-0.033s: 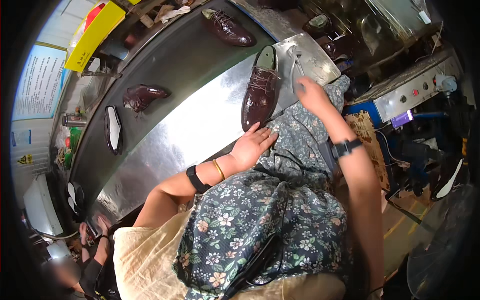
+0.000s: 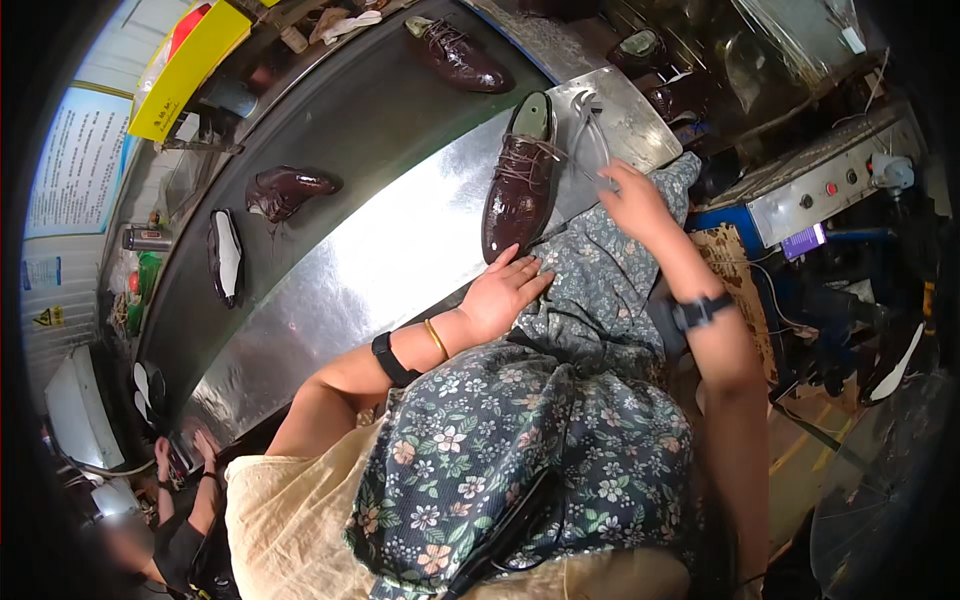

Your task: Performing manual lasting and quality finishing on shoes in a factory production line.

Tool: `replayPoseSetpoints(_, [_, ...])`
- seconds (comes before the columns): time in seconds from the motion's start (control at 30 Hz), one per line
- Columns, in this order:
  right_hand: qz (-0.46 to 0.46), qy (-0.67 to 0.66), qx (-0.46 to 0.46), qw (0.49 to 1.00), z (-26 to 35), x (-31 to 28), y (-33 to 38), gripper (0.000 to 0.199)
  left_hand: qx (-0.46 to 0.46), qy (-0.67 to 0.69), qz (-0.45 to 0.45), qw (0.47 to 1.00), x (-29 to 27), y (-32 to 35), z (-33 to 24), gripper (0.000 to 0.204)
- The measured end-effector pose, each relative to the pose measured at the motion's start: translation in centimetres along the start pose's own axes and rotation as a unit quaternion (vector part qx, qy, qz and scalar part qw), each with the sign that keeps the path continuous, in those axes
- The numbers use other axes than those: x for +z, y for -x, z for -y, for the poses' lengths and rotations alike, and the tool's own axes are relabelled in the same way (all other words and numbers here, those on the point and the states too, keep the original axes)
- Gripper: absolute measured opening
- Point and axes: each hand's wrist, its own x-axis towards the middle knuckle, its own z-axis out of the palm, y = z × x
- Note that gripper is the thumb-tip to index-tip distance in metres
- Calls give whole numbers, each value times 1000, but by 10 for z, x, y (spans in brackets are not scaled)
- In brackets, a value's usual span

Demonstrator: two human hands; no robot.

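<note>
A glossy dark brown lace-up shoe (image 2: 517,205) lies on the shiny metal work surface, toe toward me, with a green insole showing at its heel end. My left hand (image 2: 505,293) rests at its toe, fingers stretched out and touching the tip rather than wrapped round it. To the right of the shoe, metal pliers (image 2: 587,125) with curved handles lie over a metal plate, jaws apart and pointing away from me. The fingers of my right hand (image 2: 634,202) are closed at the handle ends of the pliers.
On the dark belt (image 2: 370,120) are another brown shoe (image 2: 460,58), a crumpled-looking shoe (image 2: 290,190) and one showing a white sole (image 2: 227,258). A control box (image 2: 820,190) with buttons stands at right. A co-worker's hands (image 2: 190,455) show at lower left.
My right hand has shifted slightly down and right, and the pliers' head has tilted a little left, with its jaws now showing clearly. The left hand and the shoe have barely moved.
</note>
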Motion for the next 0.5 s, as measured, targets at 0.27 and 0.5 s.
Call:
replayPoseSetpoints(0.27, [-196,160,238,938,-99,-320,193,34,4,179,-78,981,-30,-14,3,38])
replayPoseSetpoints(0.5, [-501,146,353,777,-153,-376,323,61,85,165,-50,981,-29,-40,-23,37])
